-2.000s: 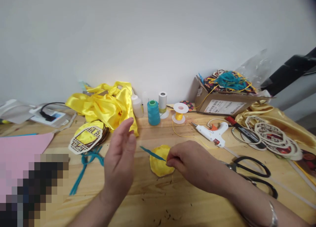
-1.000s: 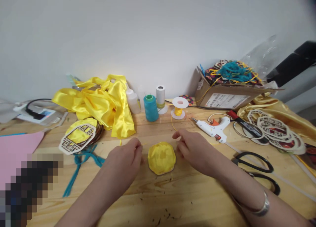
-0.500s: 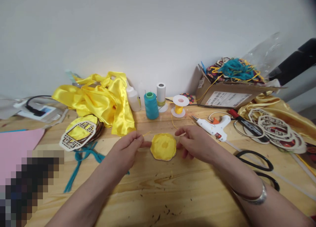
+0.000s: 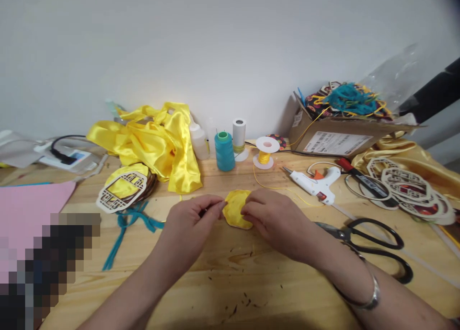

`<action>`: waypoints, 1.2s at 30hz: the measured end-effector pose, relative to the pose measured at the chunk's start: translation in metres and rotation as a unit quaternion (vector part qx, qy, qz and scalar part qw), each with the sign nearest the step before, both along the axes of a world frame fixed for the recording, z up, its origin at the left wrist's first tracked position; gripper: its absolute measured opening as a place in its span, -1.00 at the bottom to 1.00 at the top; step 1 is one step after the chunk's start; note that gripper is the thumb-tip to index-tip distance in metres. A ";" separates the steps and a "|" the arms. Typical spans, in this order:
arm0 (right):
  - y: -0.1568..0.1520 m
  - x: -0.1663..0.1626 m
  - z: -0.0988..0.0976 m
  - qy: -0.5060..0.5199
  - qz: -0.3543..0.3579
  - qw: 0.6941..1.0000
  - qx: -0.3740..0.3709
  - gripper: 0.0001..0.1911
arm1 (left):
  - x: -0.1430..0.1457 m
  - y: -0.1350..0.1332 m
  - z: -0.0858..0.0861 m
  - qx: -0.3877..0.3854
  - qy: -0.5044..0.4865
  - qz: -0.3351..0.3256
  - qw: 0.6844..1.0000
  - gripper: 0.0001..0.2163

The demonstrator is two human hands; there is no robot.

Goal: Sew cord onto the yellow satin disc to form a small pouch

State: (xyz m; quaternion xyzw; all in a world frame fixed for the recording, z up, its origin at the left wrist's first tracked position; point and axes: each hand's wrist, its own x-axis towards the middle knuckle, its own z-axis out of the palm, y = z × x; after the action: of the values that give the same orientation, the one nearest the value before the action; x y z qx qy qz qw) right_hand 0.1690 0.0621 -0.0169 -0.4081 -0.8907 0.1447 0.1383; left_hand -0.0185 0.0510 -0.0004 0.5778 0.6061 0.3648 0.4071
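Note:
Between my hands is a small, roughly round yellow fabric patch (image 4: pixel 235 209) with gathered cloth on its face, held just above the wooden table. My left hand (image 4: pixel 194 224) pinches its left edge between thumb and finger. The curled fingers of my right hand (image 4: pixel 280 222) close over its right side and hide that part. Whether a thread is also in the right fingertips, I cannot tell. Black-handled scissors (image 4: pixel 347 234) lie right of the right wrist, partly under the forearm. A spool of yellow cord (image 4: pixel 265 158) stands behind the patch, its loose end trailing right.
Yellow satin (image 4: pixel 163 145) is heaped at back left, near a teal thread cone (image 4: pixel 224 153). A white glue gun (image 4: pixel 316 184) lies right, before a cardboard box (image 4: pixel 330 136) of cords. Lattice-cut wooden pieces (image 4: pixel 124 188) are stacked left; teal strips (image 4: pixel 118 244) lie nearby.
My right hand has moved left, its fingers going from spread beside the patch to closed over its right side. The left fingertips now pinch its edge. The view has shifted slightly.

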 end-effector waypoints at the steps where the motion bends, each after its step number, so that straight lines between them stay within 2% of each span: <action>1: 0.000 0.000 -0.001 0.003 -0.010 1.000 -0.001 -0.83 | 0.001 -0.003 0.003 -0.006 0.018 -0.014 1.000 -0.87; 5: 0.001 0.001 0.001 0.071 -0.059 0.994 -0.062 -0.82 | 0.005 -0.015 0.008 -0.034 0.071 -0.047 0.996 -0.78; 8: 0.000 0.002 0.003 0.144 -0.037 0.980 -0.132 -0.53 | 0.007 -0.021 0.003 -0.062 0.066 -0.035 0.995 -0.75; 10: -0.001 0.002 0.004 0.174 -0.017 0.969 -0.172 -0.43 | 0.009 -0.023 -0.003 -0.069 0.053 -0.032 0.996 -0.75; 12: -0.001 0.001 0.005 0.194 -0.018 0.962 -0.191 -0.53 | 0.010 -0.024 -0.008 -0.074 0.034 -0.032 0.996 -0.77; 16: 0.000 -0.002 0.006 0.204 -0.046 0.963 -0.171 -0.87 | 0.012 -0.024 -0.011 -0.076 0.003 -0.041 0.996 -0.79; 21: 0.000 -0.004 0.007 0.184 -0.054 0.969 -0.155 -0.87 | 0.012 -0.024 -0.011 -0.083 -0.024 -0.018 0.996 -0.88; 25: 0.000 -0.005 0.006 0.159 -0.051 0.975 -0.144 -0.87 | 0.011 -0.024 -0.013 -0.071 -0.014 0.009 0.997 -0.88; 31: -0.001 -0.005 0.007 0.119 -0.059 0.981 -0.140 -0.85 | 0.010 -0.025 -0.019 -0.005 0.037 -0.029 0.999 -0.85; 36: 0.000 -0.002 0.007 0.130 -0.059 0.980 -0.137 -0.87 | 0.009 -0.028 -0.018 -0.001 0.048 -0.043 0.998 -0.80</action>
State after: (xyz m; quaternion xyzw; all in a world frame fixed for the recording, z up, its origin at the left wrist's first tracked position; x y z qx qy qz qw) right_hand 0.1670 0.0621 -0.0096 -0.4525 -0.8112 0.3093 0.2039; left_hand -0.0092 0.0228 -0.0181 0.6197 0.5996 0.3181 0.3940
